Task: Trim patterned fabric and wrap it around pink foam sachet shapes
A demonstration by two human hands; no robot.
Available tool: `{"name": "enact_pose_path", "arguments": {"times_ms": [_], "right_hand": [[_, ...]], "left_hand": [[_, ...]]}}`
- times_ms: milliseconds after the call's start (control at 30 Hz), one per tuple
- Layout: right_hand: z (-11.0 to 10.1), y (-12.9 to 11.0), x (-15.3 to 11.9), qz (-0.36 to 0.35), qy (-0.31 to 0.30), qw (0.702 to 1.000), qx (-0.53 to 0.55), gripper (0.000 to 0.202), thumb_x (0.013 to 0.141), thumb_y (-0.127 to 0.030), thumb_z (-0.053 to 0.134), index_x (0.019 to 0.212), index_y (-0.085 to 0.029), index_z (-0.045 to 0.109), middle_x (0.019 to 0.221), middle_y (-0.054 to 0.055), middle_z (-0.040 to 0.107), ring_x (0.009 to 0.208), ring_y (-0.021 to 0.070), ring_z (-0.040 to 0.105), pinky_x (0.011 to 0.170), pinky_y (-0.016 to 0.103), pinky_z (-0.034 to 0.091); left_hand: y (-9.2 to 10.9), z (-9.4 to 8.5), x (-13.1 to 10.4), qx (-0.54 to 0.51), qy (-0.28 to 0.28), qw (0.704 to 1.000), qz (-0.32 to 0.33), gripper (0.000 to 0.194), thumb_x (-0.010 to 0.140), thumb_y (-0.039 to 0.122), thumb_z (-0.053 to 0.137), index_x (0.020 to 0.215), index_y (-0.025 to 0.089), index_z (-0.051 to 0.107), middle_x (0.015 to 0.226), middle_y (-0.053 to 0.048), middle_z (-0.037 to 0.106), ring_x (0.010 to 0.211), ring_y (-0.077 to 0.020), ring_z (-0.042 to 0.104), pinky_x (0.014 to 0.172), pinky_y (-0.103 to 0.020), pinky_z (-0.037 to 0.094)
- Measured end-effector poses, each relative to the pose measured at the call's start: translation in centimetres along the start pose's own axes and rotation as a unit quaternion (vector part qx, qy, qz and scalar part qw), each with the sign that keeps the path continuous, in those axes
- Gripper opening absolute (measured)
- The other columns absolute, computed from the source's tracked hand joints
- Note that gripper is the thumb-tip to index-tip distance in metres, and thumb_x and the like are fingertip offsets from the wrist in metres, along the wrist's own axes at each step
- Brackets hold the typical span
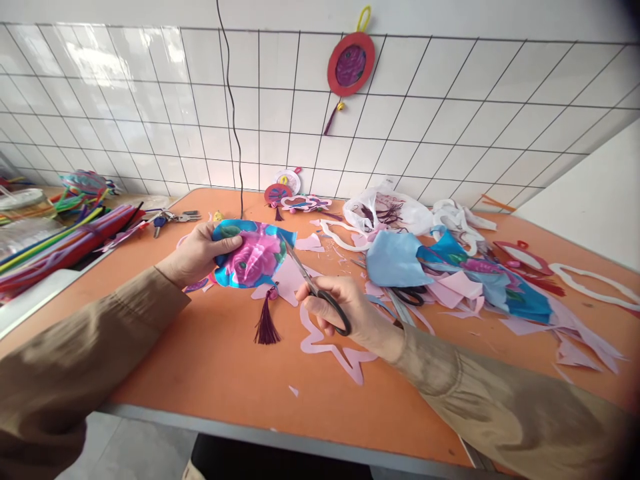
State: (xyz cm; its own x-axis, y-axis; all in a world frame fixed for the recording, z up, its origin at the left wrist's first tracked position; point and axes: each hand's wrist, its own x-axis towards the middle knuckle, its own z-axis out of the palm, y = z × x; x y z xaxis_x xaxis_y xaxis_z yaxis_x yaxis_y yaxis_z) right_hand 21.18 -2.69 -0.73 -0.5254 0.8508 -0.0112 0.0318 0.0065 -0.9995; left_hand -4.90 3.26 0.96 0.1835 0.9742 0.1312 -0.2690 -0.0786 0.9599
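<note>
My left hand (197, 253) pinches the left side of a shiny blue fabric piece (255, 253) printed with a large pink flower, thumb on top. In my right hand (350, 310) is a pair of scissors (327, 303) with black handles, fingers wrapped around the loops. The blades point up and left and meet the right edge of the fabric; whether they are parted is hard to make out. Below the fabric lies a dark purple tassel (268, 323) beside pink paper. A pink paper outline with pointed ends (333, 348) rests under my right hand.
Light blue and flowered fabric scraps (397, 259), pink paper offcuts and a white plastic bag (390, 208) crowd the table's right. Pipe cleaners (75, 247) and keys (159, 223) lie at left. A round red ornament (351, 65) hangs on the tiled wall.
</note>
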Motion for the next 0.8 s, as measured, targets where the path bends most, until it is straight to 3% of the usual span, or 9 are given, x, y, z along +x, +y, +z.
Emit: {"name": "enact_pose_path", "arguments": {"times_ms": [133,400,567,800], "right_hand": [[-0.2,0.4,0.0,0.015,-0.007,1.000,-0.006,0.046,0.069,-0.055,0.081,0.080,-0.015,0.060,0.049,-0.006,0.051,0.041,0.0068,0.046,0.040,0.019,0.037],[-0.4,0.4,-0.1,-0.001,-0.023,1.000,0.007,0.058,0.065,-0.068,0.079,0.078,-0.015,0.061,0.053,-0.004,0.054,0.043,0.0083,0.050,0.041,0.022,0.045],[-0.6,0.7,-0.1,-0.012,-0.036,0.999,0.014,0.055,0.066,-0.063,0.081,0.082,-0.015,0.061,0.055,-0.004,0.056,0.046,0.0093,0.053,0.044,0.023,0.048],[-0.8,1.2,-0.1,-0.024,-0.050,0.998,0.018,0.052,0.070,-0.059,0.080,0.088,-0.014,0.062,0.055,-0.004,0.056,0.046,0.0095,0.054,0.045,0.023,0.047]], "left_hand": [[0.4,0.1,-0.1,-0.002,-0.008,1.000,-0.007,0.021,0.060,0.022,0.092,0.075,0.013,0.081,0.073,-0.009,0.077,0.061,-0.0194,0.071,0.062,-0.027,0.061],[0.2,0.3,-0.3,0.011,-0.028,0.998,-0.049,0.025,0.060,0.025,0.093,0.076,0.011,0.080,0.066,-0.008,0.074,0.055,-0.0167,0.069,0.054,-0.023,0.058],[-0.1,0.3,-0.5,0.006,-0.028,0.996,-0.084,0.029,0.060,0.026,0.093,0.082,0.011,0.080,0.074,-0.011,0.077,0.061,-0.0200,0.072,0.060,-0.027,0.061],[-0.4,0.1,-0.4,0.001,-0.011,0.997,-0.072,0.017,0.067,0.024,0.088,0.077,0.014,0.080,0.071,-0.009,0.076,0.060,-0.0191,0.071,0.060,-0.027,0.060]]}}
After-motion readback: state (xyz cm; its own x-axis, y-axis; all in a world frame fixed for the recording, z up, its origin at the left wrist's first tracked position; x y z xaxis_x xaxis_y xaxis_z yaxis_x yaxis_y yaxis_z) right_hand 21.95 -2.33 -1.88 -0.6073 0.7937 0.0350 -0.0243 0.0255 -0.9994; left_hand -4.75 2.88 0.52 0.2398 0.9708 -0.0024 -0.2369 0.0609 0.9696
